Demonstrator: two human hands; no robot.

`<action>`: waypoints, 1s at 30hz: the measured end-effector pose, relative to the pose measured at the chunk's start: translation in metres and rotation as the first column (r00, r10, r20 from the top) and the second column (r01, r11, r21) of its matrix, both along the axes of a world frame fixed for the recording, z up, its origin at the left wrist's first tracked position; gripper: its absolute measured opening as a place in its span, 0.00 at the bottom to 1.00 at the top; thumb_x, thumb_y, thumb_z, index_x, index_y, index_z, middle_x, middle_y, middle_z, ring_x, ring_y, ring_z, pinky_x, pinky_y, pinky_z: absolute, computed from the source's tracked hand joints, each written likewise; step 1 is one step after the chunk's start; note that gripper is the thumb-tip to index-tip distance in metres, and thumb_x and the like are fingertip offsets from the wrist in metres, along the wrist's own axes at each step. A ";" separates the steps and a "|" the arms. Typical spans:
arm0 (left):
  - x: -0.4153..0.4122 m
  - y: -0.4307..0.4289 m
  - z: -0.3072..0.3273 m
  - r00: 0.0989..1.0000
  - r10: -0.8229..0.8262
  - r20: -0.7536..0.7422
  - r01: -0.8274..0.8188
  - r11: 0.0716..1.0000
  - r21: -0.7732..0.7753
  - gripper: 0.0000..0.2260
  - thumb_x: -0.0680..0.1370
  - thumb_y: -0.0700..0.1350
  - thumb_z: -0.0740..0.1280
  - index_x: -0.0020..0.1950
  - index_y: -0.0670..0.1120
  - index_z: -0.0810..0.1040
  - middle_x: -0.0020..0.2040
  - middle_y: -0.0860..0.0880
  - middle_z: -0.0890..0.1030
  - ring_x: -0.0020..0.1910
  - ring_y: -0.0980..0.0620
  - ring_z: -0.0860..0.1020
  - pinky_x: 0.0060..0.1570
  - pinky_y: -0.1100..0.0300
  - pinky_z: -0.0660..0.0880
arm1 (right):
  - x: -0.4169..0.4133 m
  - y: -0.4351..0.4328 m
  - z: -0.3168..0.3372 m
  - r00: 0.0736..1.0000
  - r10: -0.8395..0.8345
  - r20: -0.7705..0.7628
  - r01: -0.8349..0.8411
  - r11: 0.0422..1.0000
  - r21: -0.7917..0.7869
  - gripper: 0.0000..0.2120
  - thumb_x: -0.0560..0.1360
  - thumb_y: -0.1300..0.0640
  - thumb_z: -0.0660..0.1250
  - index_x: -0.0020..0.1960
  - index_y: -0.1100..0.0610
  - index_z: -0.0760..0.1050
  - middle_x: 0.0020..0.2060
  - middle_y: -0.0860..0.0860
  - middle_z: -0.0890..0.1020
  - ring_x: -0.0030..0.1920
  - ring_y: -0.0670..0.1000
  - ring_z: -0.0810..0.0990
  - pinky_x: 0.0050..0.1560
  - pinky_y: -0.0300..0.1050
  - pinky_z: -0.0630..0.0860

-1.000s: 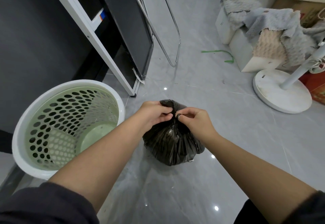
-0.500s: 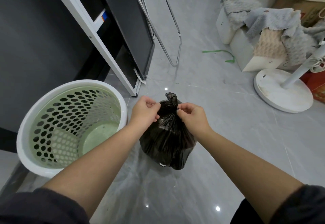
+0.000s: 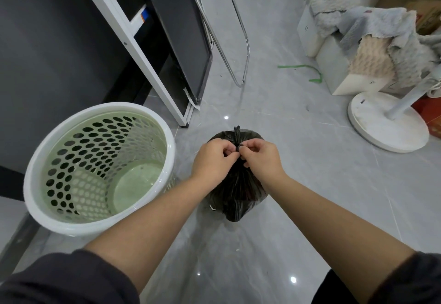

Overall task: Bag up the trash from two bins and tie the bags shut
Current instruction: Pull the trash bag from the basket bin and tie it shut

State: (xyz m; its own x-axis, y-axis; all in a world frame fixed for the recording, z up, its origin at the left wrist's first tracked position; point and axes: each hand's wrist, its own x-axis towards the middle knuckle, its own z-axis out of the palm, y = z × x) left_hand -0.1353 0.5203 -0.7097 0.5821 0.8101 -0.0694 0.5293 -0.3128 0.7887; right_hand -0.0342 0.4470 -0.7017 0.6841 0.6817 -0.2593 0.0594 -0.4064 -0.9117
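The person bends over a black trash bag, and both hands meet at its gathered neck. The left hand has its fingers curled in tight and pinches the bunched plastic from one side. The right hand does the same from the other side, its fingers bent and nipping the plastic, so the two sets of fingertips almost touch. Just beyond the fingers a short twisted tail of the bag sticks up. The full, rounded body of the bag bulges directly beneath the fingers. From here I cannot tell whether its bottom rests on the grey tiled floor or hangs just off it.

To the left of the fingers, near the bag but apart from it, stands a round bin with a white rim and a pale green perforated wall. Its green bottom shows. Beyond the fingers and to the left, a dark panel leans beside a white frame, and a chrome tube frame stands straight beyond them. Well off to the right of the fingers sits a white round fan base with a slanted pole. Farther beyond that are white boxes draped with grey cloths. A green strip lies on the floor just before the boxes. Behind the fingers, dark sleeves are pushed up both forearms.
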 end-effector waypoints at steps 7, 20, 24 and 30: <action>0.000 0.003 0.003 0.999 0.049 0.024 -0.049 0.999 0.010 0.03 0.71 0.44 0.69 0.37 0.50 0.79 0.39 0.54 0.80 0.37 0.56 0.76 0.41 0.58 0.75 | 0.000 0.001 0.000 0.990 0.049 -0.134 -0.051 0.999 -0.017 0.04 0.76 0.60 0.65 0.45 0.56 0.79 0.37 0.50 0.80 0.38 0.46 0.77 0.36 0.39 0.74; -0.009 0.015 0.002 0.993 -0.111 0.040 0.112 0.994 -0.015 0.05 0.71 0.41 0.68 0.40 0.51 0.77 0.38 0.57 0.75 0.33 0.58 0.72 0.40 0.60 0.73 | 0.010 -0.009 0.009 0.909 0.272 -0.317 -0.290 0.957 -0.012 0.08 0.78 0.60 0.63 0.40 0.55 0.74 0.35 0.50 0.72 0.37 0.46 0.69 0.35 0.39 0.63; -0.006 0.015 0.003 0.995 -0.091 0.046 0.094 0.993 -0.069 0.04 0.72 0.41 0.67 0.42 0.50 0.76 0.37 0.56 0.75 0.34 0.57 0.72 0.45 0.54 0.75 | 0.004 -0.007 0.009 0.962 0.206 -0.178 -0.212 0.977 -0.018 0.06 0.77 0.59 0.64 0.42 0.55 0.77 0.34 0.48 0.76 0.36 0.45 0.73 0.35 0.35 0.68; -0.005 0.013 0.006 0.986 -0.169 0.008 0.169 0.981 -0.094 0.02 0.70 0.46 0.63 0.38 0.52 0.72 0.37 0.55 0.73 0.37 0.53 0.71 0.48 0.52 0.72 | 0.003 -0.006 0.008 0.986 0.164 -0.026 -0.163 0.987 0.005 0.06 0.75 0.62 0.65 0.44 0.59 0.80 0.35 0.48 0.79 0.37 0.46 0.76 0.44 0.41 0.74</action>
